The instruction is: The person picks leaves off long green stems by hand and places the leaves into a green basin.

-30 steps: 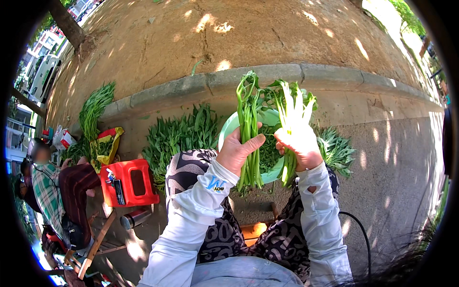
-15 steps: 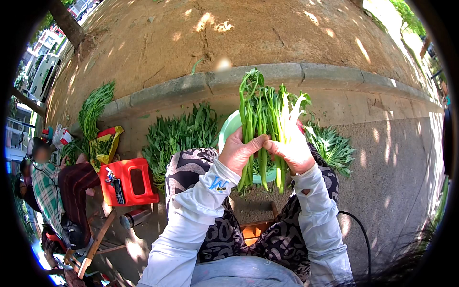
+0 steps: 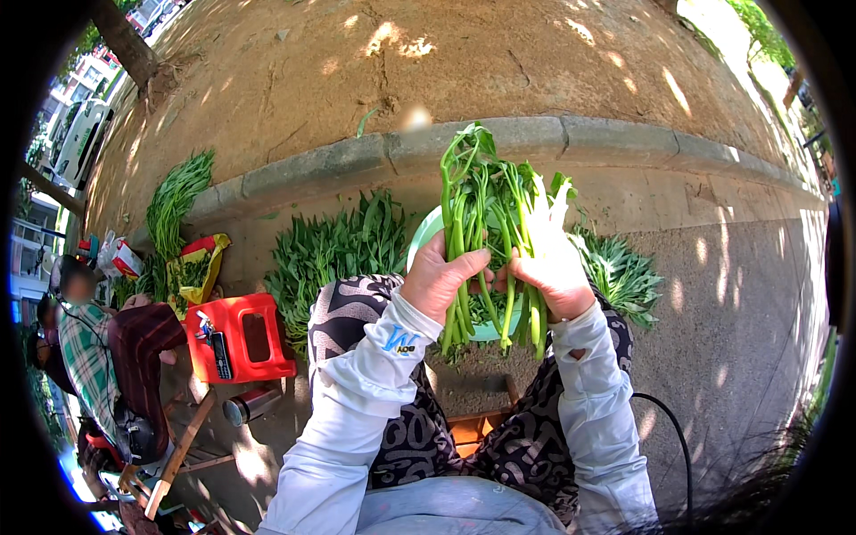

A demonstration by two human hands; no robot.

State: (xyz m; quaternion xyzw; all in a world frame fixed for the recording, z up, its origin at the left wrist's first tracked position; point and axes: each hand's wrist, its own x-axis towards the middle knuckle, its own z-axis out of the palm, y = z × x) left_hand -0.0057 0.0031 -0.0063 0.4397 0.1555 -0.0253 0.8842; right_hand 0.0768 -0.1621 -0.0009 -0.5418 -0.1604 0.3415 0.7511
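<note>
Green leafy-vegetable stalks [image 3: 457,234], long and hollow-looking like water spinach, stand upright in front of me, leaves at the far end. My left hand [image 3: 433,280] is closed round one part of the bunch, its thumb across the stems. Around the other part, my right hand [image 3: 562,283] is closed, with its thumb pointing inward; strong sunlight washes out the leaves above it. Cut stem ends hang below both hands. Behind and beneath the bunch is a light green basin [image 3: 426,235], partly hidden, with greens inside. Piles of the same greens lie left [image 3: 339,245] and right [image 3: 620,278] of it.
Left of my knee stands a red plastic stool [image 3: 275,332] with a dark handset and keys on it. A metal flask [image 3: 251,407] lies beside it. Farther left a person in a plaid shirt [image 3: 89,343] sits near a yellow bag [image 3: 192,276] and more greens. A stone kerb [image 3: 517,141] runs beyond.
The bunch has parted: my hands are slightly farther apart, with a wider gap between the left and right stalks. My right hand has shifted a little to the right.
</note>
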